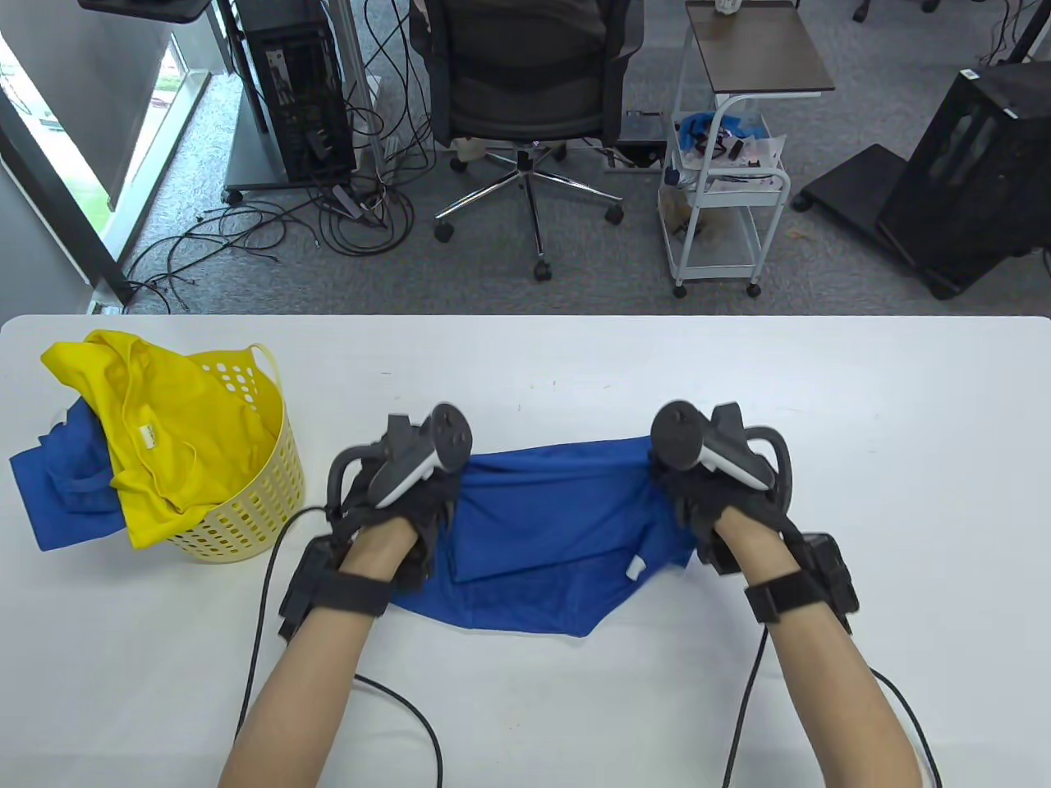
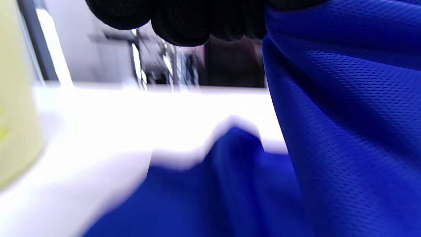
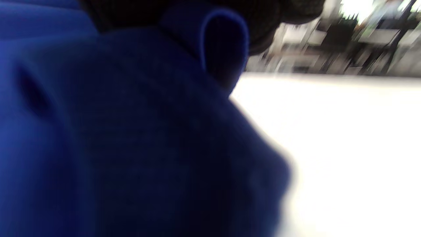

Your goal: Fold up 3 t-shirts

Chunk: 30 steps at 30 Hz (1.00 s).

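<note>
t-shirt in blue sits right of the basket, left hand and right hand pinching its far edge taut, probably so the fold lands straight.

Your t-shirt lies on the table between both hands, with the basket of shirts to its left.

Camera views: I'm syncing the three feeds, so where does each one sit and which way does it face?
Table view: above, looking down at the white table; shows both forearms, left hand and right hand gripping the blue t-shirt.
Left wrist view: low, facing across the table; gloved fingers at the top.
Right wrist view: low, blurred; dark glove at the top.
All three share the blue t-shirt.
</note>
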### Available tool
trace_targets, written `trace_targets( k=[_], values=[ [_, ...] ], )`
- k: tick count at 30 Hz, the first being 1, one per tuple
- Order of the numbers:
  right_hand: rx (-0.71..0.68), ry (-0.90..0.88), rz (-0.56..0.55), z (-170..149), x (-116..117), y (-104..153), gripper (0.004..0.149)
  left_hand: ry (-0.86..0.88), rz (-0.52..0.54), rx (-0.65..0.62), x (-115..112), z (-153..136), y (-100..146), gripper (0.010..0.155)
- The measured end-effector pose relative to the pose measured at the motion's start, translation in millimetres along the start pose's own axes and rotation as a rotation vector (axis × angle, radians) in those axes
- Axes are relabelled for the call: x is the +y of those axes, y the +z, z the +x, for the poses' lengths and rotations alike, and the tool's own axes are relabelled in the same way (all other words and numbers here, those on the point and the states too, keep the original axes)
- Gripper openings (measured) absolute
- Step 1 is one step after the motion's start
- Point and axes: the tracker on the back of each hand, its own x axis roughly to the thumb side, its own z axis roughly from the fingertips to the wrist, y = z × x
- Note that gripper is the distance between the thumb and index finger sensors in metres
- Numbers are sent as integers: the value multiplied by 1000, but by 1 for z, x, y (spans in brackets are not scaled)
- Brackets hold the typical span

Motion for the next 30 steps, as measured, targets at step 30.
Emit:
trace_targets(
  k=[30],
  values=[
    [-209,116,68,0,46,117,40,15,-196,-163,-71,-23,104,41]
  ],
)
